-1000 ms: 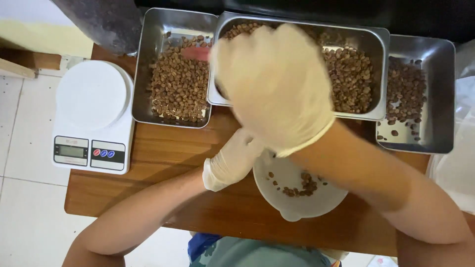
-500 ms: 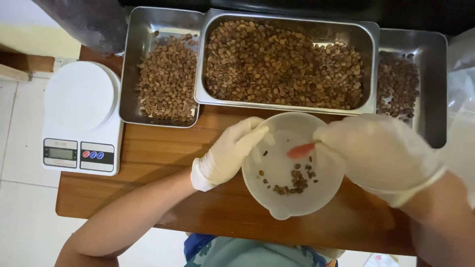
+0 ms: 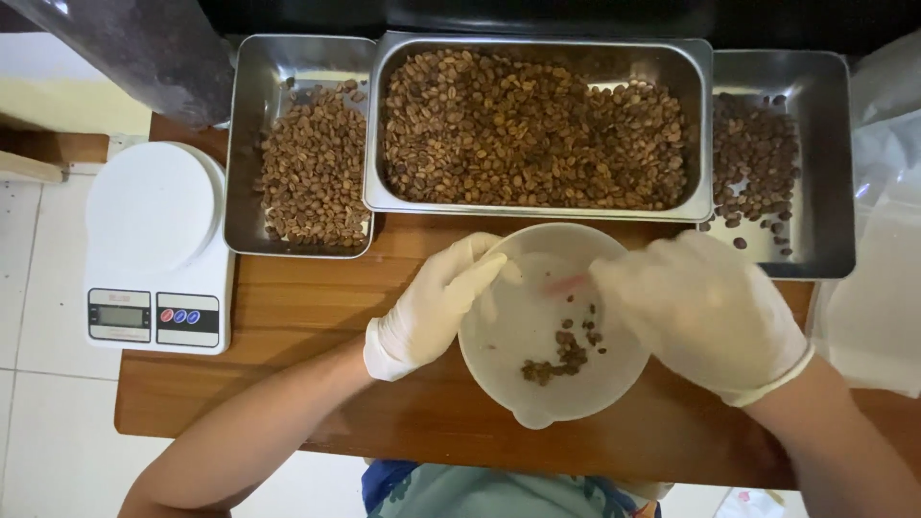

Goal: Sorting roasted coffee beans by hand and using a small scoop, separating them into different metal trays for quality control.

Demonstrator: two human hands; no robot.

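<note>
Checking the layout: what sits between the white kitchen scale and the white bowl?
In the head view, the left hand gripping the white bowl rim; otherwise bare wooden table beside the scale.

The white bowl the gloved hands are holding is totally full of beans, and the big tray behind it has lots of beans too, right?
Not quite. The head view shows the white bowl is nearly empty, with only a small scatter of beans at its bottom. The left hand grips its rim and the right hand is at its other side. The big tray behind it does have lots of beans.
</note>
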